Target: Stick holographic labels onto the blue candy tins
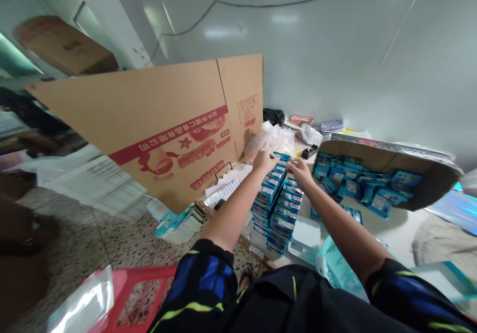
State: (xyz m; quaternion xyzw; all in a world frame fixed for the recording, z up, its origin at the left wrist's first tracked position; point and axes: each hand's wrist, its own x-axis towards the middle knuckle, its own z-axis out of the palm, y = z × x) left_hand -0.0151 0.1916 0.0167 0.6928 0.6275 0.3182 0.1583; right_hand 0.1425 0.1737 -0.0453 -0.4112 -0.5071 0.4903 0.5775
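My left hand is closed at the left end of a small blue box at the far end of the stacks. My right hand pinches at the box's right end with thumb and finger. Just below my hands stand two tall stacks of blue boxes, side by side on the table. A small white scale lies to the right of the stacks, near the table's front edge. Beside it is a turquoise plastic basket, partly hidden by my right forearm.
A carton on its side spills loose blue boxes at right. A large cardboard sheet stands at left. Clear plastic bags lie behind the stacks. A red stool stands on the floor, bottom left.
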